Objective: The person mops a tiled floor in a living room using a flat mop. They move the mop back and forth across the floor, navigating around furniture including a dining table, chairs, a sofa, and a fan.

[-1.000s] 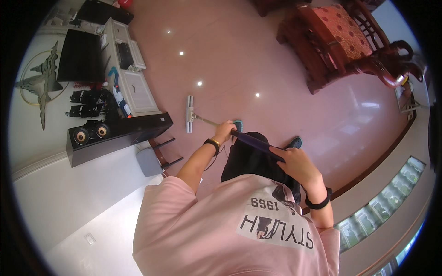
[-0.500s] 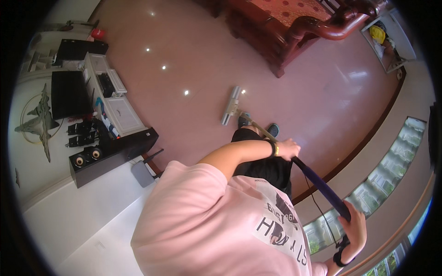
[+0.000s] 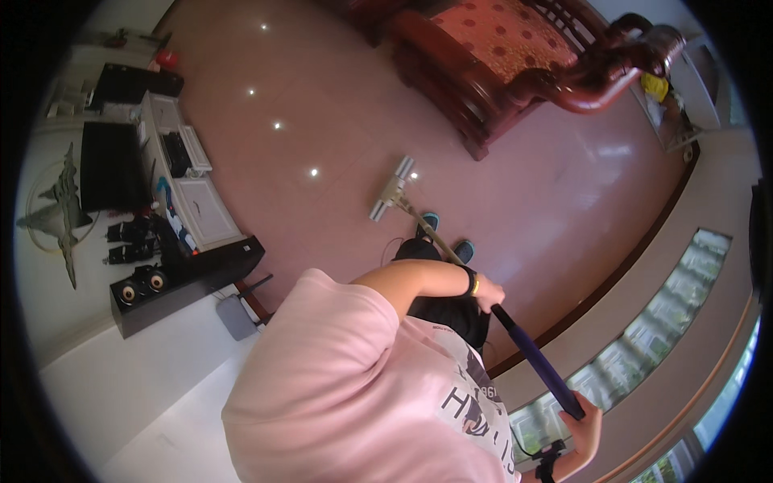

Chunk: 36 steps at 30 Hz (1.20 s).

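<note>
A mop (image 3: 393, 190) with a flat, silvery head rests on the pink tiled floor (image 3: 306, 209), a little ahead of my shoes (image 3: 428, 224). Its pole runs back toward me. My left hand (image 3: 491, 293) is wrapped round the pole near the top of its metal part, its arm crossing my pink shirt. Lower and to the right, my right hand (image 3: 584, 419) grips the purple upper end of the pole, beside a black wrist strap with a small device on it.
A wooden armchair (image 3: 503, 44) stands at the top right. Along the left are a white cabinet (image 3: 205, 209), a screen (image 3: 113, 165), black speakers (image 3: 145, 290) and a grey router (image 3: 236, 318). Dark skirting follows the right wall (image 3: 684, 193), near a framed mirror (image 3: 704, 88).
Since a second ago the mop head has swung right and tilted, and both hands shifted right. In the last half second the head moved slightly left and my right hand moved lower and left.
</note>
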Motion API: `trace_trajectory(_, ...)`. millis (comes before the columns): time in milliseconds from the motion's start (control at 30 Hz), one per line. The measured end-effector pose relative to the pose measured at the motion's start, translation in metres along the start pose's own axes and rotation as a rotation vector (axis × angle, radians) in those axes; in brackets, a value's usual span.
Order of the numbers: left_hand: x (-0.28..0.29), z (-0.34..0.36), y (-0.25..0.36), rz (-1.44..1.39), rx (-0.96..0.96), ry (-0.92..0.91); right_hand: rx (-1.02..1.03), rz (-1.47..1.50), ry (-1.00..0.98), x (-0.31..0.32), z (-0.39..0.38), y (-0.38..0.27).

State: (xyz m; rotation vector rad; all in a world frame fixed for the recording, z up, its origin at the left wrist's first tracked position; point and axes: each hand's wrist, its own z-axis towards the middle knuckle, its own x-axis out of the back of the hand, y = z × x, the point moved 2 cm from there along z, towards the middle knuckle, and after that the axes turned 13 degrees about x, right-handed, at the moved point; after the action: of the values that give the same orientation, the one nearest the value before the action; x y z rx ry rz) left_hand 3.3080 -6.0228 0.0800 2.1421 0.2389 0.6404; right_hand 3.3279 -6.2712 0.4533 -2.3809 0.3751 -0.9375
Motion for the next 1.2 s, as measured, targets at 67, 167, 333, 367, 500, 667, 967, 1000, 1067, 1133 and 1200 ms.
trace_trajectory(67,0.010,-0.007,-0.047,0.083,0.056,-0.075,0.020,0.080,-0.050,-0.020,0.034,-0.007)
trace_trajectory(167,0.052,-0.066,-0.107,0.133,0.229,-0.074,0.145,0.067,-0.118,-0.072,0.095,-0.030)
trace_trajectory(333,0.063,-0.153,-0.274,0.328,0.626,0.178,0.200,0.193,-0.277,-0.186,0.198,-0.092)
trace_trajectory(367,0.019,-0.184,-0.356,0.283,1.021,0.356,0.219,0.180,-0.388,-0.208,0.219,-0.118)
trace_trajectory(500,0.103,-0.252,-0.301,0.305,1.106,0.404,0.471,-0.024,-0.350,-0.274,0.257,-0.174)
trace_trajectory(667,0.072,-0.277,-0.293,0.218,1.127,0.686,0.935,-0.328,-0.425,-0.296,0.268,-0.178)
trace_trajectory(967,0.092,-0.185,-0.225,-0.004,1.381,1.014,0.902,-0.472,-0.410,-0.215,0.287,-0.134)
trace_trajectory(1000,0.097,-0.171,-0.217,-0.004,1.381,0.977,0.886,-0.497,-0.402,-0.198,0.284,-0.126)
trace_trajectory(1067,0.090,-0.128,-0.214,0.086,1.313,0.955,0.861,-0.535,-0.403,-0.163,0.278,-0.106)
trace_trajectory(1133,0.084,-0.083,-0.195,0.177,1.270,0.852,0.853,-0.552,-0.422,-0.129,0.272,-0.064)
trace_trajectory(1200,0.082,-0.030,-0.158,0.196,1.153,0.765,0.826,-0.554,-0.397,-0.089,0.256,-0.013)
